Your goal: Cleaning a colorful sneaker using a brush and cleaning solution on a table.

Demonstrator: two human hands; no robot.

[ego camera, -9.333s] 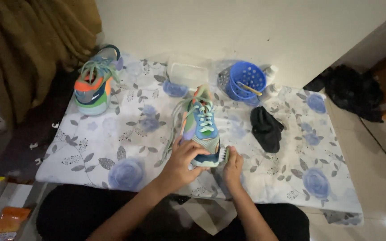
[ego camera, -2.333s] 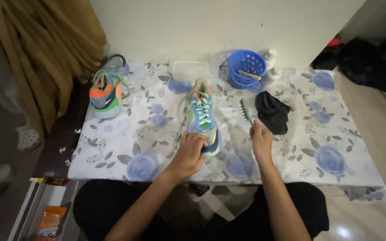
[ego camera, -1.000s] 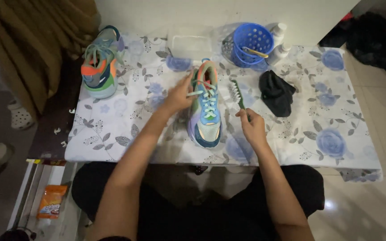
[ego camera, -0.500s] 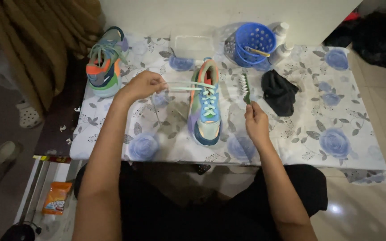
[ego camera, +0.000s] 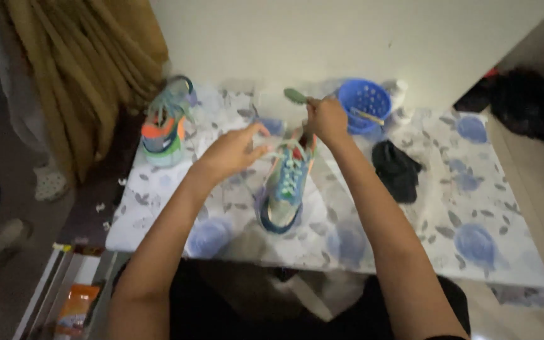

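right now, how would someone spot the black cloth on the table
Start at the low table with the blue-flowered cover. To the right of the pastel shoe in the middle, below the blue basket, lies the black cloth. It is the only dark, crumpled thing on the cover.

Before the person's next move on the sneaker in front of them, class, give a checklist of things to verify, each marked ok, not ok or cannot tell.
1. Sneaker flat on the floral cloth: ok.
2. Left hand on the lace: ok.
3. Right hand grips the green tool: ok.
4. Lace fully out of the eyelets: not ok.
5. Blue basket clear of the hands: ok.
6. Green tool's bristles clean: cannot tell.
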